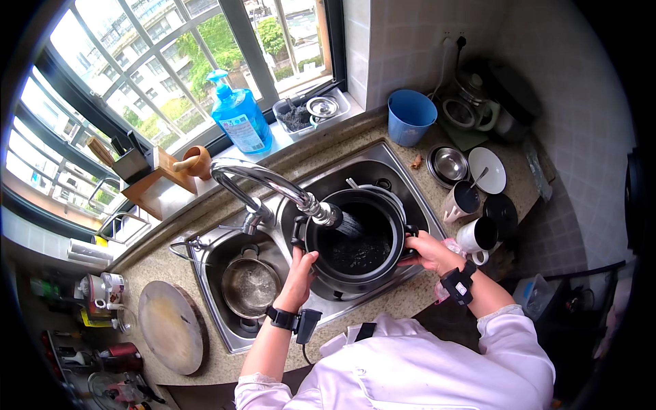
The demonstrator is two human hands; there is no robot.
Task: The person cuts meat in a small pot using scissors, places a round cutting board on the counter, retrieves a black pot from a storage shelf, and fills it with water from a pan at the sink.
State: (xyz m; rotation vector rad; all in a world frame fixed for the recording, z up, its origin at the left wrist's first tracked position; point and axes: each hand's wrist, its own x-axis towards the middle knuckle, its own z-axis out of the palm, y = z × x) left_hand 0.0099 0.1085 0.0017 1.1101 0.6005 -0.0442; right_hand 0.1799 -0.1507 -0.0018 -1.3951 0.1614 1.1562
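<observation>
A black two-handled cooking pot (359, 251) is held over the right basin of the steel double sink (332, 311). My left hand (301, 269) grips its left handle, and my right hand (423, 252) grips the right one. Water sprays into the pot from the chrome faucet (271, 179), whose head hangs over its mouth. Some water and bubbles show on the dark bottom. Behind the pot, a pale rim of another vessel (392, 193) is partly hidden in the basin. The left basin holds a steel pot (251, 287) with black handles.
A round wooden chopping board (169, 328) lies left of the sink. Metal bowls (450, 164), a white plate (489, 169), a pink mug (458, 205) and a white mug (474, 238) crowd the right counter. On the sill stand a blue soap bottle (241, 120) and a knife block (130, 164).
</observation>
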